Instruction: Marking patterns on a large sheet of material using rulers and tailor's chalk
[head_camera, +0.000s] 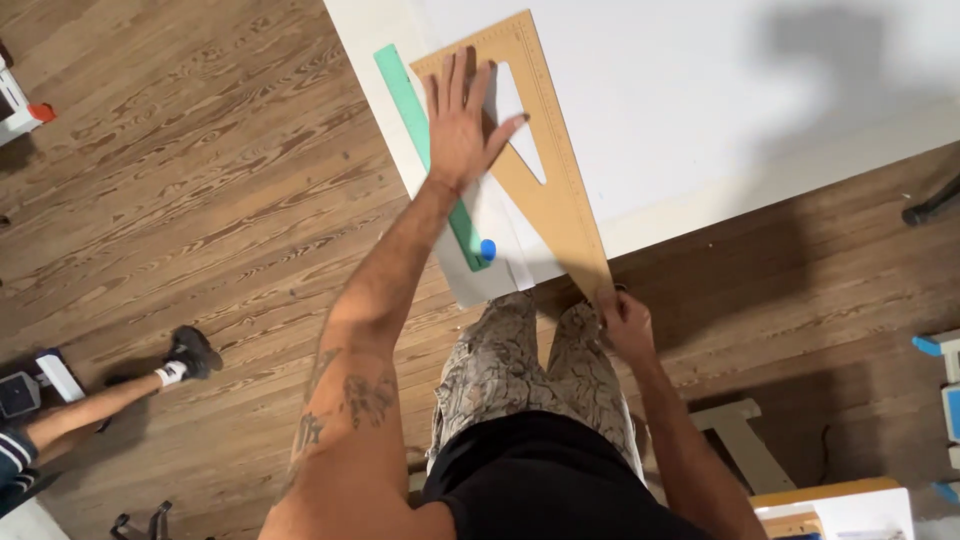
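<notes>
Right now my left hand (462, 125) lies flat and wide open, fingers spread, pressing down on a big wooden triangle ruler (545, 150) that rests on a large white board (720, 90) on the floor. My palm also covers part of a green straight ruler (425, 140) lying just beside the triangle's left side. The triangle's long edge runs from the far top corner down toward me, slanting a little to the right, and its narrow tip points at my right hand (625, 320). That hand is curled closed around the tip at the near edge of the board. The green ruler runs almost the same way, ending near a small blue object (488, 249). My knees, in patterned trousers (525, 370), sit between my arms on the wooden floor (200, 180). Another person's leg and dark shoe (192, 352) show at the far left.
</notes>
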